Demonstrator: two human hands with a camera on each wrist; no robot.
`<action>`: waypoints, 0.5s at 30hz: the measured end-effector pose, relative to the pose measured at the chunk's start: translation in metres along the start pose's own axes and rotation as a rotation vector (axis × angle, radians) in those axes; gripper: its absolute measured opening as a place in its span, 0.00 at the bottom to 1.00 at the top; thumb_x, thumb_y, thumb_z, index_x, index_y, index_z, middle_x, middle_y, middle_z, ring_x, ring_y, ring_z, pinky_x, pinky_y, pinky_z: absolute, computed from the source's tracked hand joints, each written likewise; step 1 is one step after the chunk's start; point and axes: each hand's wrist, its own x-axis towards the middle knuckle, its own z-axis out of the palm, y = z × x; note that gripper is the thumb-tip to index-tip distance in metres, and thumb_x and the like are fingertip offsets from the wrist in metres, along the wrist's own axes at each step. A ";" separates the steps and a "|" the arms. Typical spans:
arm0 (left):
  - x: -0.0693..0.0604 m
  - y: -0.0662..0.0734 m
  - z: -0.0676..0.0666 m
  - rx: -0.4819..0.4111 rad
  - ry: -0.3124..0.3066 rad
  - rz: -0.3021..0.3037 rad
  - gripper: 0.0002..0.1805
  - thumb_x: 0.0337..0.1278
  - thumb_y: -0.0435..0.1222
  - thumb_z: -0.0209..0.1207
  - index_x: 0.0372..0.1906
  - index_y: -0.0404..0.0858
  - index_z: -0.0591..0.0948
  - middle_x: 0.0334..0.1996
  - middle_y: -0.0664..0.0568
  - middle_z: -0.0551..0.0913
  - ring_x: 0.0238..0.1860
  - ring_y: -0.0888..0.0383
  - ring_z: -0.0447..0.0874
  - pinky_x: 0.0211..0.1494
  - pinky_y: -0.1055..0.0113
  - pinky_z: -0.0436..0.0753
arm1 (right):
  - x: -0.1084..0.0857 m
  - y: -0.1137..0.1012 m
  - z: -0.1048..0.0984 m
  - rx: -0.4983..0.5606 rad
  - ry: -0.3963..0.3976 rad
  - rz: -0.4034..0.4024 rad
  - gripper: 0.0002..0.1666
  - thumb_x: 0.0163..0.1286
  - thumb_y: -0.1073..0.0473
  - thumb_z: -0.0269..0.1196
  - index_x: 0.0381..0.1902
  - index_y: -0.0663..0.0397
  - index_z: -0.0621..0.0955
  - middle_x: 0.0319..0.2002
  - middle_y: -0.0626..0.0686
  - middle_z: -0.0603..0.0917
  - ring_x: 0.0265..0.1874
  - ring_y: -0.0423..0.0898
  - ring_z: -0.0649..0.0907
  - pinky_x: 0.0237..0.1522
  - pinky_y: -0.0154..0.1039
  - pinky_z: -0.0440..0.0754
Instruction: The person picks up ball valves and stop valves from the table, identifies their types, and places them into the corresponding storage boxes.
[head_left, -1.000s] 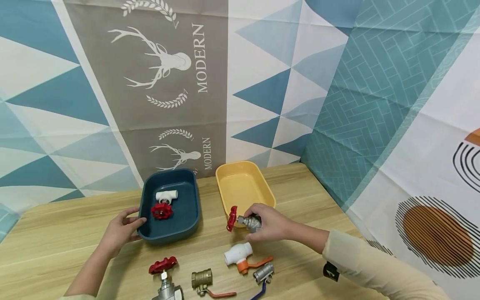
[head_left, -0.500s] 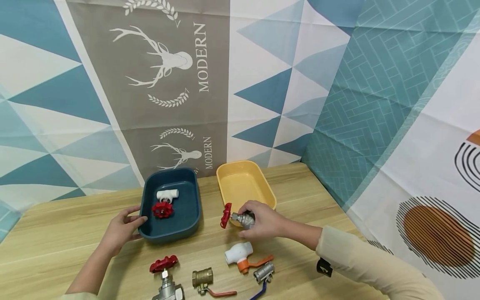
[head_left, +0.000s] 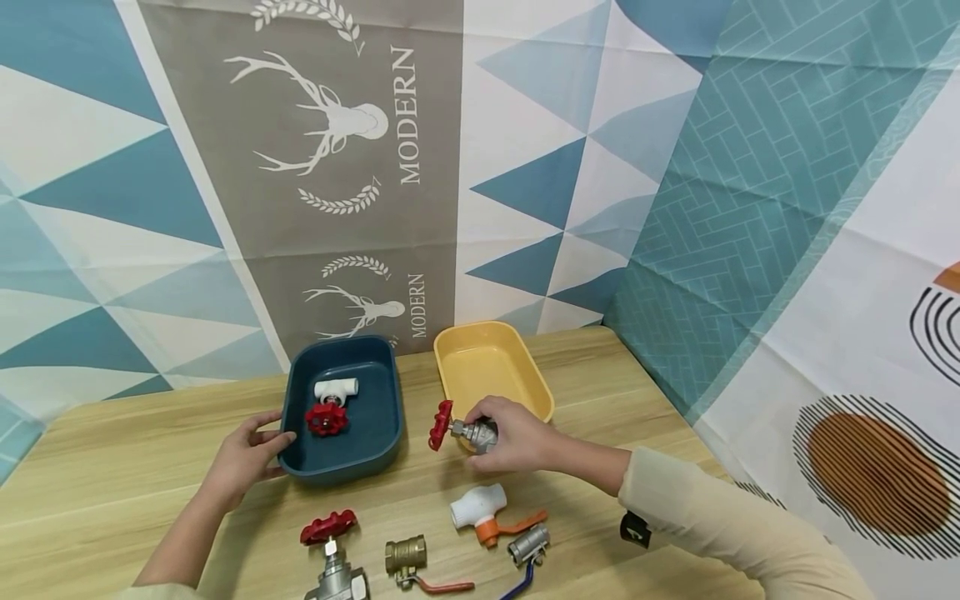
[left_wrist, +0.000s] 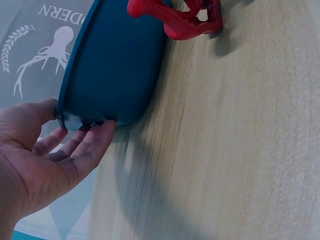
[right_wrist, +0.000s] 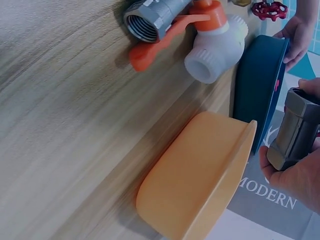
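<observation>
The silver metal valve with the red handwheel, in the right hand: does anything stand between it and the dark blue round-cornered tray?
No object is visible between the valve and the tray. The tray's raised right wall faces the valve; the right hand would probably have to lift over it.

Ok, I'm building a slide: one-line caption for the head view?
The left hand grips the blue tray; the right hand holds a red-wheeled metal valve near the yellow tray.

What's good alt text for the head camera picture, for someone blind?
A person's right hand holds a red-wheeled metal valve near a yellow tray; the left hand grips a blue tray containing a white valve. Four more valves sit on the wooden table.
</observation>
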 end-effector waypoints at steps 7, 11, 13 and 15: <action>0.000 -0.001 0.000 -0.003 0.002 -0.001 0.35 0.68 0.40 0.49 0.70 0.26 0.50 0.58 0.23 0.64 0.39 0.59 0.84 0.41 0.57 0.86 | 0.004 -0.003 0.002 -0.006 0.019 -0.010 0.26 0.48 0.52 0.73 0.45 0.52 0.78 0.43 0.47 0.80 0.39 0.39 0.77 0.41 0.29 0.77; 0.000 -0.001 0.000 -0.004 0.004 -0.002 0.35 0.68 0.40 0.49 0.70 0.26 0.50 0.58 0.23 0.65 0.38 0.59 0.84 0.41 0.57 0.86 | 0.007 -0.005 0.002 0.005 0.023 0.006 0.26 0.48 0.52 0.73 0.45 0.51 0.77 0.43 0.47 0.80 0.39 0.39 0.76 0.41 0.29 0.77; 0.000 0.000 0.000 -0.005 0.005 -0.004 0.35 0.68 0.40 0.49 0.70 0.26 0.50 0.58 0.24 0.65 0.38 0.59 0.84 0.41 0.57 0.86 | 0.008 -0.007 0.002 0.012 0.023 0.010 0.26 0.48 0.52 0.73 0.45 0.52 0.77 0.43 0.47 0.80 0.39 0.39 0.76 0.41 0.29 0.77; -0.001 0.000 0.000 -0.006 0.005 -0.004 0.35 0.68 0.40 0.49 0.70 0.26 0.50 0.58 0.23 0.65 0.38 0.60 0.84 0.40 0.57 0.86 | 0.009 -0.008 0.002 0.017 0.027 0.004 0.26 0.48 0.53 0.73 0.45 0.52 0.77 0.42 0.47 0.80 0.39 0.40 0.76 0.41 0.29 0.77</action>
